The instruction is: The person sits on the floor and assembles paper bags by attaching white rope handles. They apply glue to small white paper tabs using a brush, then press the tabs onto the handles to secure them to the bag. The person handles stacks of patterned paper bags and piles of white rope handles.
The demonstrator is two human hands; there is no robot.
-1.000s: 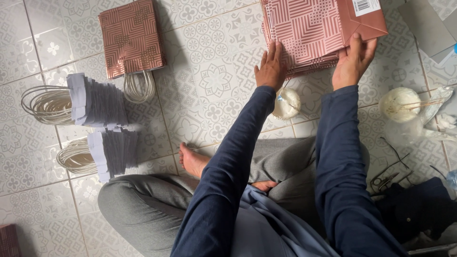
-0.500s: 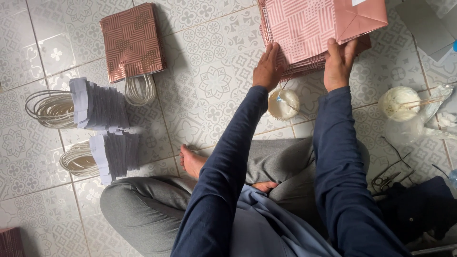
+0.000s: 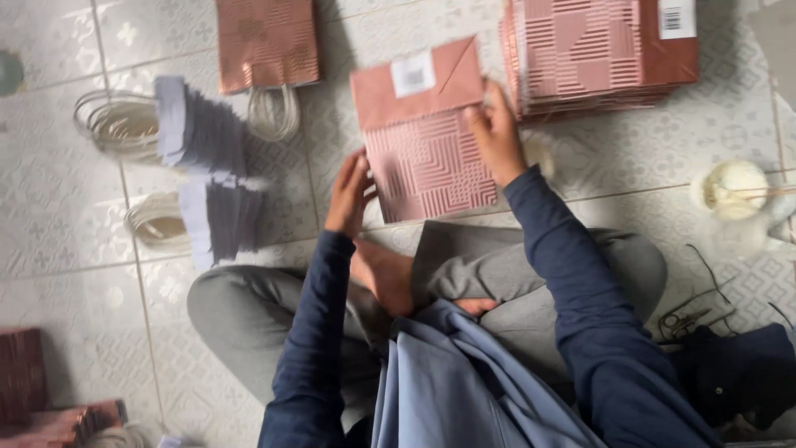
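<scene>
Seated person, viewed from above, legs crossed on a tiled floor (image 3: 58, 199). Nearest the camera, blue cloth covers the lap; one bare foot (image 3: 383, 274) shows between the grey trouser legs, the other foot hidden. Both dark-sleeved arms reach forward. The left hand (image 3: 350, 192) touches the lower left edge of a flat pink paper bag (image 3: 423, 141), fingers loosely curled; how firmly it grips cannot be told. The right hand (image 3: 496, 133) rests on the bag's right edge, fingers pressed over the paper, thumb hidden beneath. The bag lies folded flat just beyond the foot, its lower half patterned with fine geometric stripes, its folded base plain pink with one white label; motion blur softens its outline. Beside it, at upper right, a stack of like bags (image 3: 597, 54) is cut off by the top edge; its count cannot be made out. One further bag with white cord handles (image 3: 267, 41) lies at upper left. Two bundles of grey paper strips (image 3: 199, 124) with white cord loops lie at left.
</scene>
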